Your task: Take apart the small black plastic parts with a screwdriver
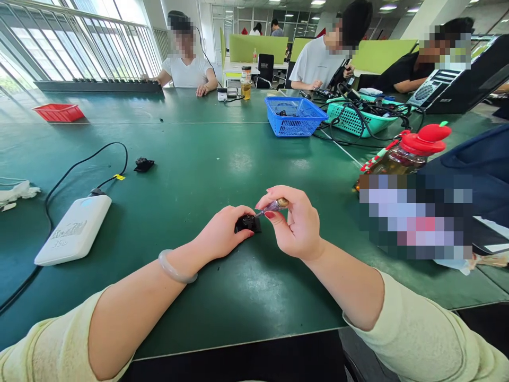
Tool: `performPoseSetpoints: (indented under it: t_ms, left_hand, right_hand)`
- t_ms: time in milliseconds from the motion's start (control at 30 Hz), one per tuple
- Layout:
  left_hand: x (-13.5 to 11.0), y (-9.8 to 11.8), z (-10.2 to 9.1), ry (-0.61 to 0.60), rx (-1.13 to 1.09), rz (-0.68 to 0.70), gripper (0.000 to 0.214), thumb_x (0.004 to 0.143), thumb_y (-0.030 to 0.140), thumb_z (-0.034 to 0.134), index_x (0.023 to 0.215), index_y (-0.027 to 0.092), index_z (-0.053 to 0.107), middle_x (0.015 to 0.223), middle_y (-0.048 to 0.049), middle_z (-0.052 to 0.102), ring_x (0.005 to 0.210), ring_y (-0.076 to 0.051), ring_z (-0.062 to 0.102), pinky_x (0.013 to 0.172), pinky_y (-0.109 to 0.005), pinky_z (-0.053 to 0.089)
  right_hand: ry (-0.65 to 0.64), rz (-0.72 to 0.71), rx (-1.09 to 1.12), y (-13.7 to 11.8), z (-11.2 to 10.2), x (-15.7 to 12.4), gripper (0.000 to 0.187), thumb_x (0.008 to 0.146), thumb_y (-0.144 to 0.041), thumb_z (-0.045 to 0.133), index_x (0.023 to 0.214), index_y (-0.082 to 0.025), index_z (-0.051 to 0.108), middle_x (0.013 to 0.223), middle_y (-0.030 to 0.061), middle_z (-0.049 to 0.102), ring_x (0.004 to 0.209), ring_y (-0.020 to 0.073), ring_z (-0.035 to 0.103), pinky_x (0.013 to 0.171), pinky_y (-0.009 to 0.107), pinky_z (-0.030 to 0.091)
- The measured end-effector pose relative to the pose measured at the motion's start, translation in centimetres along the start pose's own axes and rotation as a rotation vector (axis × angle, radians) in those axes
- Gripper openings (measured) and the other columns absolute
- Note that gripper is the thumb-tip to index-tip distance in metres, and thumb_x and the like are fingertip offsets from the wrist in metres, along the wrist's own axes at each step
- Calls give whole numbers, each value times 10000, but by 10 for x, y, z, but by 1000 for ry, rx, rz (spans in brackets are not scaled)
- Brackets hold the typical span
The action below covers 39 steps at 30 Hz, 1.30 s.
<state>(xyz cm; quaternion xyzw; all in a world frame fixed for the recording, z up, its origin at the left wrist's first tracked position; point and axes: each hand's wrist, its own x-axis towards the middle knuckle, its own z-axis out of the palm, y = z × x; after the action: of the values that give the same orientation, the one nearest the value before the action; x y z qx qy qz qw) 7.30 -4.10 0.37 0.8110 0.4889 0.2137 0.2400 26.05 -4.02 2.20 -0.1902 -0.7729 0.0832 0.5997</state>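
Note:
My left hand [222,233] grips a small black part [248,223] that rests on the green table [207,159]. My right hand [296,223] holds a small screwdriver [274,206] with a clear purplish handle, its tip pointing left and down onto the black part. A pale bangle sits on my left wrist. Another small black part [143,164] lies alone on the table, farther away to the left.
A white power bank [75,228] with a black cable lies at left. A blue basket [295,115] and a teal basket [353,119] with cables stand at the back, a red tray [59,112] far left. A red-capped bottle [401,154] lies at right. Three people sit across the table.

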Motion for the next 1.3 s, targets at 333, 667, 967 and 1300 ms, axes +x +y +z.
performPoseSetpoints:
  t_ms: [333, 667, 967, 1300]
  left_hand:
    - [0, 0, 0, 7, 8, 3, 336, 832, 201, 729, 1158, 247, 663, 1005, -25, 708, 973, -243, 651, 903, -404, 532]
    - [1, -1, 1, 1, 34, 19, 282, 848, 222, 705, 1125, 239, 655, 985, -32, 704, 967, -252, 651, 896, -411, 529]
    - [0, -4, 2, 2, 7, 32, 295, 862, 244, 708, 1149, 229, 646, 1041, -45, 707, 982, -252, 648, 910, -424, 523]
    - [0, 2, -1, -6, 17, 4, 299, 835, 216, 725, 1126, 227, 658, 1007, -46, 705, 977, -256, 653, 898, -427, 532]
  right_hand:
    - [4, -5, -16, 0, 0, 0, 404, 902, -20, 506, 1204, -289, 518, 884, -13, 689, 764, 154, 697, 791, 383, 620]
    - [-36, 5, 41, -1, 2, -2, 416, 889, -27, 501, 1208, -294, 514, 894, -12, 707, 784, 157, 712, 790, 380, 631]
    - [-63, 27, 13, -1, 0, -1, 432, 871, -4, 520, 1194, -289, 550, 951, 7, 731, 835, 173, 720, 797, 383, 629]
    - [-30, 88, 50, 1, 0, -3, 455, 911, -46, 514, 1292, -294, 537, 961, 13, 727, 841, 166, 715, 825, 389, 644]
